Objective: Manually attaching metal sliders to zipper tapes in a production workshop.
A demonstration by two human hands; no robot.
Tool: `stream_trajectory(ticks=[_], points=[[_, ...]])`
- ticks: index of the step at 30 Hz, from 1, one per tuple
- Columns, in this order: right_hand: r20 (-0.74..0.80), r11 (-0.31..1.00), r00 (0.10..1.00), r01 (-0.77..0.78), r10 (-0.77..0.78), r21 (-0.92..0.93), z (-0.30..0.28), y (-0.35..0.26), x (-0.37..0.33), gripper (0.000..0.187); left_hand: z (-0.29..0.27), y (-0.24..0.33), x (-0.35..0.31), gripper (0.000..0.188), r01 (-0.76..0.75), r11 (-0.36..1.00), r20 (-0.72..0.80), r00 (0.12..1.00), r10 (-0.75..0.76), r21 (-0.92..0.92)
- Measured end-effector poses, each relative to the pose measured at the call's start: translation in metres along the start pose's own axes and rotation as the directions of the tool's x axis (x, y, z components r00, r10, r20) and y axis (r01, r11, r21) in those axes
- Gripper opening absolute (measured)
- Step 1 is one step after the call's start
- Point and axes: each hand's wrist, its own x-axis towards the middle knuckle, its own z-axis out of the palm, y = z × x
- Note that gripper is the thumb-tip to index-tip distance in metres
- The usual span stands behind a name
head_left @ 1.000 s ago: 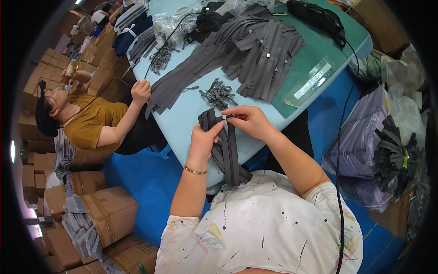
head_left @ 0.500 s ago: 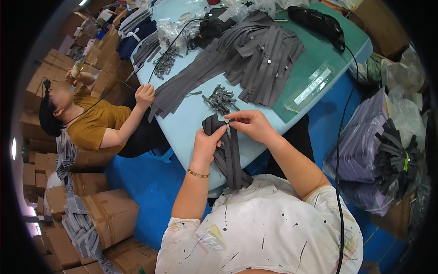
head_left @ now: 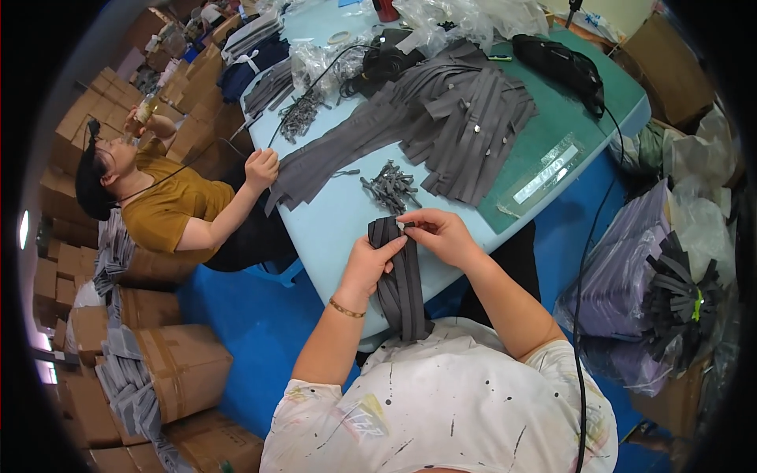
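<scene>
My left hand (head_left: 371, 266) is closed around a bundle of long dark grey fabric strips (head_left: 406, 288), its thumb lying across their upper end. The strips hang over the near table edge to my lap. With thumb and fingers pinched, my right hand (head_left: 441, 238) grips the top strip by a small whitish round piece (head_left: 400, 225); its exact kind is too small to tell. Just beyond my hands lies a small heap of short grey fabric pieces (head_left: 389, 188). Farther off, a large pile of similar grey strips (head_left: 477, 130) carries several small shiny round pieces.
The light blue table (head_left: 315, 229) bears a green mat (head_left: 568, 130), a black pouch (head_left: 560, 71) and clear plastic bags (head_left: 481, 24). At left, a person in a mustard shirt (head_left: 177, 201) sits holding a bottle. Cardboard boxes (head_left: 185, 370) and wrapped purple stacks (head_left: 619, 260) stand around. A black cable (head_left: 579, 315) hangs at right.
The view has shifted slightly. The top strip's end, earlier held out to the right between my hands, now lies against the bundle, and my hands are closer together. The seated person's head has turned.
</scene>
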Motion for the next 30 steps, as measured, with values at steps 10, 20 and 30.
stream_trajectory(ticks=[10, 20, 30], points=[[-0.016, 0.982, 0.996, 0.081, -0.085, -0.172, -0.001, -0.005, -0.001, 0.023, 0.001, 0.001, 0.002, 0.015, -0.022, 1.0, -0.015, 1.0, 0.022, -0.006], [0.007, 0.993, 0.999, 0.045, -0.044, -0.113, 0.0, -0.001, -0.004, 0.021, -0.002, -0.001, -0.002, 0.013, -0.005, 1.0, 0.019, 1.0, 0.005, -0.015], [-0.036, 0.992, 0.999, -0.006, 0.002, -0.126, -0.024, 0.002, -0.011, 0.021, 0.029, 0.0, 0.006, 0.018, -0.068, 0.975, 0.011, 0.998, 0.067, 0.212]])
